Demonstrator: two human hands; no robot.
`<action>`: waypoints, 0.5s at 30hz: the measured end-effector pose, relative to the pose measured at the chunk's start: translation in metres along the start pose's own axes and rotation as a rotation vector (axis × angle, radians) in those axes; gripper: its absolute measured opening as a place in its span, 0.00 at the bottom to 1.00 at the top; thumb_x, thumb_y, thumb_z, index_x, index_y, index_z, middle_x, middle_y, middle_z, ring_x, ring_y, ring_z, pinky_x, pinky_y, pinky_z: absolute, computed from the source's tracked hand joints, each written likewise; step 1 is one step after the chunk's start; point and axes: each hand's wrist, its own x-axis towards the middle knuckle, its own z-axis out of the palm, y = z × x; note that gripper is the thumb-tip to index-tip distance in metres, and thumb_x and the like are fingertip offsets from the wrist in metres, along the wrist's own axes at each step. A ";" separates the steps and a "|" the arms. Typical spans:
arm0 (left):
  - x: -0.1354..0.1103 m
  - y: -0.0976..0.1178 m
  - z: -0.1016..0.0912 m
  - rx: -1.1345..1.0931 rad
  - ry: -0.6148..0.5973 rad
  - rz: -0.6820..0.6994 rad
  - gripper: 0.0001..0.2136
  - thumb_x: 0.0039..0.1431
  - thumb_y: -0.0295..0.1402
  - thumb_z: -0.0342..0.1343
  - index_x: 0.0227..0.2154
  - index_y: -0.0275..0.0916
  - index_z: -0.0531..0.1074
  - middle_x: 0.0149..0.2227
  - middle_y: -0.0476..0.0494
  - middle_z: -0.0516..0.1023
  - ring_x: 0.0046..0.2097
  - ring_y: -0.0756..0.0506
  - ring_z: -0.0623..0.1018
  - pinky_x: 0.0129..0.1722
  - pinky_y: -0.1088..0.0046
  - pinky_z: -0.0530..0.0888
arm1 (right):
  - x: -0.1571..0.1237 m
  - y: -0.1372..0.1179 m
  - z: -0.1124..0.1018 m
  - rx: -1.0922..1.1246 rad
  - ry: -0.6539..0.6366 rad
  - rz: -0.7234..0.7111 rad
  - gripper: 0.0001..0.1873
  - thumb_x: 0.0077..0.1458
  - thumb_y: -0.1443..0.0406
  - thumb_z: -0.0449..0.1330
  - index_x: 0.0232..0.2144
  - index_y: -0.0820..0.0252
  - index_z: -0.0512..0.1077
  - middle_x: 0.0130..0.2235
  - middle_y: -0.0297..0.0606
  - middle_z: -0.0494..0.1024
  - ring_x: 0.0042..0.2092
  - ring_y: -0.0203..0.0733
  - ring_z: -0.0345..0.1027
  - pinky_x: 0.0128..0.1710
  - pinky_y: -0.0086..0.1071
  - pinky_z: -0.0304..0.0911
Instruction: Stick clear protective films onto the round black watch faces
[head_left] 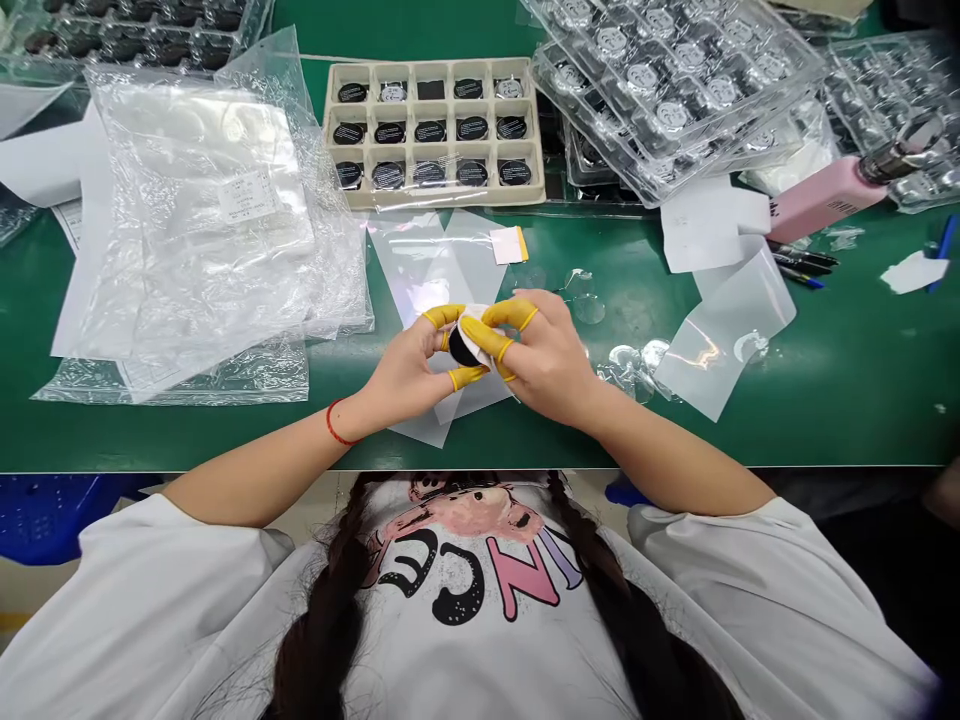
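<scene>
My left hand [412, 368], with yellow finger cots on its fingertips, grips a small round black disc [462, 348] by its edge. My right hand [541, 350], also in yellow finger cots, pinches a white cloth [480, 322] against the top of that disc. The cloth covers part of the disc, so its far side is hidden. Beneath both hands lie translucent sheets [409, 255] on the green table. Just beyond the hands is a small white-and-yellow pad [508, 245]. Farther back stands a beige compartment tray [435, 200] holding several round black pieces.
Plastic bags [202, 240] cover papers at the left. Stacked clear blister trays [675, 80] stand at the back right, near a pink bottle [821, 200] and several pens [806, 262]. Clear round films [630, 368] and another translucent sheet [724, 340] lie to the right.
</scene>
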 end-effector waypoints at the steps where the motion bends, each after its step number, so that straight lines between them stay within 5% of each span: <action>1: 0.000 -0.002 0.001 0.012 0.006 0.003 0.25 0.51 0.34 0.70 0.51 0.42 0.69 0.49 0.44 0.82 0.47 0.45 0.84 0.49 0.67 0.82 | -0.001 -0.005 0.001 -0.027 0.032 -0.034 0.16 0.66 0.68 0.54 0.46 0.50 0.81 0.43 0.43 0.78 0.48 0.46 0.70 0.53 0.46 0.69; 8: -0.002 -0.007 -0.002 0.058 0.087 0.010 0.25 0.51 0.35 0.69 0.52 0.41 0.68 0.45 0.43 0.82 0.42 0.45 0.84 0.46 0.67 0.83 | -0.024 -0.023 0.004 -0.086 0.023 -0.017 0.16 0.63 0.70 0.56 0.42 0.47 0.81 0.40 0.40 0.79 0.46 0.45 0.70 0.52 0.45 0.71; 12: 0.010 -0.006 -0.031 0.045 0.179 0.018 0.28 0.52 0.39 0.70 0.53 0.43 0.65 0.43 0.45 0.80 0.42 0.44 0.84 0.48 0.62 0.82 | -0.037 0.029 -0.012 -0.150 -0.102 0.306 0.15 0.64 0.65 0.53 0.35 0.53 0.81 0.41 0.46 0.79 0.42 0.51 0.69 0.41 0.50 0.69; 15: 0.023 -0.016 -0.056 0.153 0.256 0.095 0.29 0.53 0.37 0.67 0.55 0.44 0.61 0.43 0.45 0.78 0.45 0.42 0.83 0.53 0.58 0.80 | -0.038 0.073 -0.021 -0.237 -0.140 0.527 0.17 0.62 0.67 0.52 0.39 0.61 0.82 0.49 0.57 0.78 0.47 0.61 0.67 0.41 0.57 0.66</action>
